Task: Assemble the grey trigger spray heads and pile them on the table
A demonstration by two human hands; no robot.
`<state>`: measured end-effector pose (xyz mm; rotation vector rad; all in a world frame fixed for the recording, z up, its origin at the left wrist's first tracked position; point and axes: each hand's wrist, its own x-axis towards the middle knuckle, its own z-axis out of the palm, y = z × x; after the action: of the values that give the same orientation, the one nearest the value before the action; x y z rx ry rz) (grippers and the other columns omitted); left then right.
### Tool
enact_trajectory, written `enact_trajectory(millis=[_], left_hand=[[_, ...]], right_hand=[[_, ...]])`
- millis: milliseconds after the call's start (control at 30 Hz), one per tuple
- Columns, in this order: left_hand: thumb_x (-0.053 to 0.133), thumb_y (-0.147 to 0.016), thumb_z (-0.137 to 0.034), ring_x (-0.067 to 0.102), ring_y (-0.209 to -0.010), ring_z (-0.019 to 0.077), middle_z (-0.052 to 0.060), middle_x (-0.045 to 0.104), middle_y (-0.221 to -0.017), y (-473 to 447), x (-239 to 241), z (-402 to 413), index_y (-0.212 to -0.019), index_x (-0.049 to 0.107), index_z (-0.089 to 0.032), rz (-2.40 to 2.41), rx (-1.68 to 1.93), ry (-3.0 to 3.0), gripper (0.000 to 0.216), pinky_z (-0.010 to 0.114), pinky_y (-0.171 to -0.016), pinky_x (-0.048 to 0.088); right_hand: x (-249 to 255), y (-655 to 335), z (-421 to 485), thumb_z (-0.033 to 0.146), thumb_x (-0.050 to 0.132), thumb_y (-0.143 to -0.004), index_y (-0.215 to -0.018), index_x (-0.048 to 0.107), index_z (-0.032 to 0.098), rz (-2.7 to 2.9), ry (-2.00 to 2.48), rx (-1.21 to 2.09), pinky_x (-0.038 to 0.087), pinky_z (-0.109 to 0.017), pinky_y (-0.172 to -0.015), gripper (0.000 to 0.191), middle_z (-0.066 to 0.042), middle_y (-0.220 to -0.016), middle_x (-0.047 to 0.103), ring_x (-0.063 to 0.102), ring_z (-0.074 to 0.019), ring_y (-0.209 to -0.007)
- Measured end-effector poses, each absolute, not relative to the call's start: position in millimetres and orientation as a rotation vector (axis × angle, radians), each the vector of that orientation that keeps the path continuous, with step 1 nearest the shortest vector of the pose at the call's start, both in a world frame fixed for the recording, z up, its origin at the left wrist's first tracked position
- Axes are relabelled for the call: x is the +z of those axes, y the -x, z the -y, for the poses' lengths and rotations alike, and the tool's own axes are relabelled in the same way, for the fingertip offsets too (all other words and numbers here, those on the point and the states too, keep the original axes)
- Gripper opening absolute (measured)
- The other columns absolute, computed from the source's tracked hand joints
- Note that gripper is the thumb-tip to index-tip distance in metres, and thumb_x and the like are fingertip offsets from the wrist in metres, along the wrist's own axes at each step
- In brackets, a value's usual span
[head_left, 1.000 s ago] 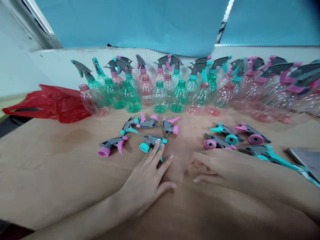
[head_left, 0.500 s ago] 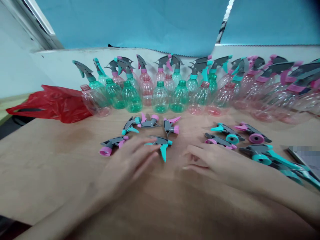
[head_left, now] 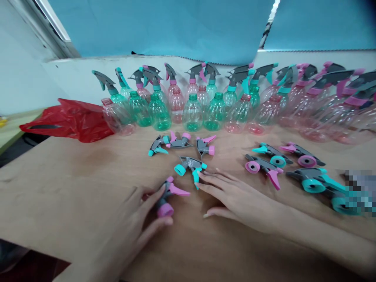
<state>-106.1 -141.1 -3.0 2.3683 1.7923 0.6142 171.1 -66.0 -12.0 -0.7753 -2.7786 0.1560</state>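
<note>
My left hand (head_left: 132, 219) is closed on a grey and pink spray trigger head (head_left: 166, 196), its pink collar facing down towards the tabletop. My right hand (head_left: 239, 199) is open, fingers spread and palm down. Its fingertips reach the lever of a grey and teal spray trigger head (head_left: 190, 165); whether they touch it I cannot tell. Just behind lie a grey and teal trigger head (head_left: 159, 145), one with a pink collar (head_left: 179, 141) and another pink one (head_left: 205, 146).
Several more trigger heads lie on the right, among them a pink one (head_left: 263, 166) and a teal one (head_left: 311, 180). Along the wall stand rows of clear green bottles (head_left: 192, 113) and pink bottles, many fitted with trigger heads. A red plastic bag (head_left: 76, 119) lies at the left.
My left hand has taken hold of the pink trigger head and brought it right and nearer. My right hand has moved left towards the teal one, its fingers spreading.
</note>
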Motion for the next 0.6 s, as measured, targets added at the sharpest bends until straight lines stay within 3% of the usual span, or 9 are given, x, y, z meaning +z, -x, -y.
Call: enact_trajectory(millis=[167, 267, 367, 467, 533, 600], left_hand=[[0.055, -0.078, -0.067, 0.066, -0.093, 0.0277, 0.005, 0.066, -0.117, 72, 5, 158, -0.146, 0.027, -0.033, -1.543, 0.404, -2.554, 0.08, 0.037, -0.076, 0.054], [0.056, -0.084, -0.057, 0.065, -0.094, 0.0235, 0.005, 0.067, -0.115, 50, 18, 153, -0.139, 0.04, -0.026, -1.297, 0.309, -2.609, 0.065, 0.031, -0.073, 0.053], [0.068, -0.08, -0.043, 0.061, -0.099, 0.0254, 0.007, 0.066, -0.115, 23, 26, 145, -0.131, 0.049, -0.02, -1.237, 0.272, -2.735, 0.059, 0.035, -0.082, 0.05], [0.076, -0.07, -0.047, 0.059, -0.095, 0.0281, 0.008, 0.068, -0.107, -4, 21, 140, -0.111, 0.063, -0.015, -1.187, 0.189, -2.837, 0.054, 0.04, -0.081, 0.047], [0.075, -0.073, -0.045, 0.058, -0.091, 0.0263, 0.006, 0.069, -0.096, -18, 11, 134, -0.094, 0.066, -0.015, -1.08, 0.262, -2.92, 0.038, 0.04, -0.083, 0.044], [0.071, -0.078, -0.042, 0.058, -0.089, 0.0238, 0.005, 0.069, -0.093, -25, 1, 122, -0.09, 0.064, -0.015, -0.935, 0.396, -2.939, 0.03, 0.039, -0.085, 0.041]], right_hand=[[-2, -181, 63, 0.033, 0.053, -0.091, -0.129, 0.053, 0.017, 2.819, 0.81, 0.242, 0.046, -0.044, -0.099, 0.041, -0.012, -0.136, 0.054, 0.052, -0.0253, -0.122], [8, -195, 60, 0.026, 0.05, -0.091, -0.121, 0.058, 0.019, 2.87, 0.854, 0.291, 0.051, -0.041, -0.09, 0.031, -0.01, -0.129, 0.058, 0.058, -0.0247, -0.113], [19, -213, 59, 0.026, 0.045, -0.093, -0.114, 0.06, 0.021, 2.878, 0.919, 0.285, 0.053, -0.039, -0.08, 0.026, -0.009, -0.115, 0.065, 0.064, -0.0236, -0.098], [27, -230, 62, 0.03, 0.043, -0.094, -0.107, 0.063, 0.022, 2.818, 0.964, 0.183, 0.052, -0.035, -0.07, 0.025, -0.008, -0.106, 0.067, 0.066, -0.0232, -0.088], [32, -241, 64, 0.033, 0.043, -0.095, -0.102, 0.065, 0.022, 2.805, 0.966, 0.101, 0.05, -0.034, -0.066, 0.026, -0.008, -0.102, 0.069, 0.067, -0.0231, -0.083], [38, -251, 63, 0.037, 0.044, -0.094, -0.095, 0.067, 0.024, 2.757, 0.992, 0.081, 0.048, -0.032, -0.063, 0.027, -0.005, -0.094, 0.071, 0.066, -0.0207, -0.075]])
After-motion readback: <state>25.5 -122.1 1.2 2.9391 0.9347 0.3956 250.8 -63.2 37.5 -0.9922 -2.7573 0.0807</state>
